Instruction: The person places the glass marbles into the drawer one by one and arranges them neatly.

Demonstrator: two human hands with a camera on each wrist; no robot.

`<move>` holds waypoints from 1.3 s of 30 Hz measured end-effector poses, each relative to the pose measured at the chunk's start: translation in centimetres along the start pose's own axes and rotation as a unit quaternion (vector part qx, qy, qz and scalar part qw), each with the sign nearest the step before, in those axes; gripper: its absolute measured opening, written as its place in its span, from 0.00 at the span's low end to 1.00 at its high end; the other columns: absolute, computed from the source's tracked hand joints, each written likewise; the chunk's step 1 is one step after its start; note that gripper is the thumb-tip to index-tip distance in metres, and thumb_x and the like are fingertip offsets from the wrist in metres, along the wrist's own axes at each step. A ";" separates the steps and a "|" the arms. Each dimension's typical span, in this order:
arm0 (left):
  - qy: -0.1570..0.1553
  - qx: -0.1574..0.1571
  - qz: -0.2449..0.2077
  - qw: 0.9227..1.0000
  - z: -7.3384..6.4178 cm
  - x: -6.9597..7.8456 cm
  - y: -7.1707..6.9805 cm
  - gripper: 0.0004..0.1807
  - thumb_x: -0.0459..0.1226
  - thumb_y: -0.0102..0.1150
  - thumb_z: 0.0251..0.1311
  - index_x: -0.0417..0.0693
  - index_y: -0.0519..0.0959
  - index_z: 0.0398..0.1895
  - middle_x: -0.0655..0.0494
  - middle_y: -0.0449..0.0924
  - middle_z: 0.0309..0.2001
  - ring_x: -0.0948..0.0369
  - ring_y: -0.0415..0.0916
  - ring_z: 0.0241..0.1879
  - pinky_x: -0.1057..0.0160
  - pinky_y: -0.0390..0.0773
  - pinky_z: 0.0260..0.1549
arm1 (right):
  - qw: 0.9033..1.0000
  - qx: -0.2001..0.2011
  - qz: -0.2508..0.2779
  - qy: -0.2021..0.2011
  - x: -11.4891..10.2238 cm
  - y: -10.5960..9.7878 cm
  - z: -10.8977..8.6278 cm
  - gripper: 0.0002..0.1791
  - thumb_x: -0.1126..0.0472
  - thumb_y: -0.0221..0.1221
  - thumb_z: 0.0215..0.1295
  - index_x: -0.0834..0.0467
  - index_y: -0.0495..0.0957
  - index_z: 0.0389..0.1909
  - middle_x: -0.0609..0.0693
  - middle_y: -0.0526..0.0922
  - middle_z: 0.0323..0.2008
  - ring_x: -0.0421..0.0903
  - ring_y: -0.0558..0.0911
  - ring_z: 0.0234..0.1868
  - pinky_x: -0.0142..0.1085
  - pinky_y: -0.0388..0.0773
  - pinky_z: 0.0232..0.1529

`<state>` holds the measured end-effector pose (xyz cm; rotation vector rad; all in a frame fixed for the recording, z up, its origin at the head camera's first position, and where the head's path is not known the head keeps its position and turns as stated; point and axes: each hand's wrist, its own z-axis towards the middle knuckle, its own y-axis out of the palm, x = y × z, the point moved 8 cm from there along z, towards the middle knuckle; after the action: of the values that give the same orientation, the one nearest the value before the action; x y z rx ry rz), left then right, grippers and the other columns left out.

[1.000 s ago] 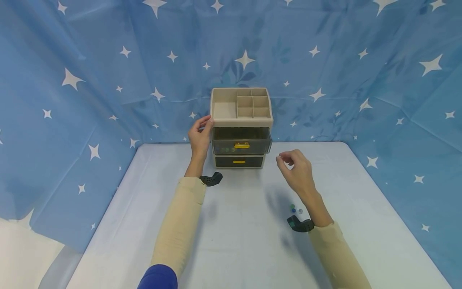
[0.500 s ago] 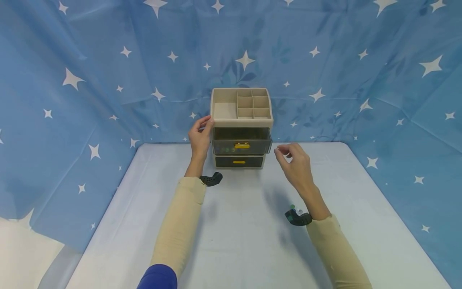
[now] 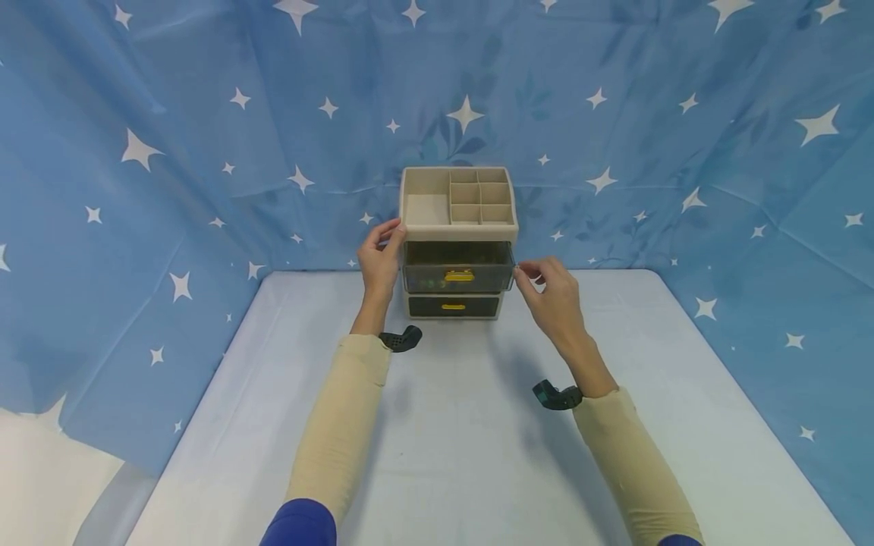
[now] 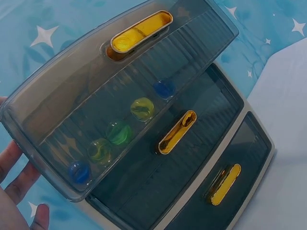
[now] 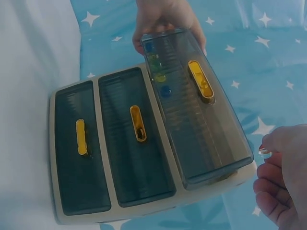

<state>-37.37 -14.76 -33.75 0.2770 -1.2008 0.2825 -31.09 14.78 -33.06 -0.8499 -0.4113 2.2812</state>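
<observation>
A cream desktop organizer (image 3: 464, 230) has its smoky top drawer (image 3: 423, 279) pulled out. Several blue, green and yellow marbles (image 4: 119, 132) lie in a row inside that drawer. My left hand (image 3: 378, 262) rests at the organizer's upper left side, fingertips by the drawer's left end; their exact contact is partly hidden. Between thumb and forefinger, my right hand (image 3: 554, 299) pinches a clear marble (image 5: 265, 153). That hand is beside the drawer's right front corner; in the right wrist view a gap separates the two.
Below the pulled-out drawer are two closed drawers with yellow handles (image 5: 138, 123) (image 5: 81, 137). The organizer's top holds an open tray with small compartments (image 3: 479, 193). It stands at the back of a white table (image 3: 444, 425), before a blue star-patterned cloth (image 3: 328, 152).
My right hand has moved up and left to the drawer's right side with the clear marble. The loose marbles on the table are now hidden behind the right wrist camera. My left hand has stayed put.
</observation>
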 end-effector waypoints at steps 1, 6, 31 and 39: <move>0.000 0.001 0.000 1.000 0.0 0.0 0.0 0.16 0.40 0.62 0.68 0.42 0.83 0.55 0.42 0.81 0.48 0.67 0.69 0.30 0.70 0.68 0.29 | 1.000 0.001 0.001 0.000 0.0 0.1 0.2 0.10 0.63 0.64 0.67 0.68 0.83 0.41 0.61 0.83 0.37 0.56 0.81 0.39 0.47 0.79 0.40; -0.001 0.003 0.002 1.000 -0.1 0.1 -0.1 0.16 0.39 0.61 0.68 0.42 0.83 0.54 0.45 0.82 0.47 0.67 0.69 0.30 0.70 0.68 0.30 | 1.000 0.002 0.007 -0.004 0.2 0.5 0.8 0.10 0.63 0.65 0.66 0.68 0.83 0.40 0.60 0.83 0.36 0.55 0.81 0.38 0.47 0.79 0.39; 0.021 0.001 -0.012 1.000 1.7 -3.1 0.0 0.16 0.48 0.64 0.65 0.53 0.85 0.51 0.54 0.82 0.44 0.65 0.69 0.28 0.68 0.69 0.28 | 1.000 -0.027 -0.009 0.009 0.5 1.9 1.6 0.10 0.62 0.62 0.70 0.67 0.84 0.41 0.59 0.81 0.35 0.54 0.80 0.38 0.45 0.78 0.40; 0.018 -0.001 -0.022 1.000 1.6 -3.0 0.0 0.16 0.48 0.65 0.65 0.52 0.86 0.51 0.58 0.81 0.42 0.65 0.69 0.28 0.68 0.69 0.28 | 0.999 -0.032 -0.010 0.013 0.4 1.9 1.6 0.11 0.61 0.62 0.70 0.67 0.84 0.41 0.59 0.81 0.35 0.53 0.80 0.38 0.45 0.78 0.39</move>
<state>-39.81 -15.52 -36.06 0.2947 -1.1575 0.2476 -33.33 13.56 -33.01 -0.9031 -0.4801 2.2469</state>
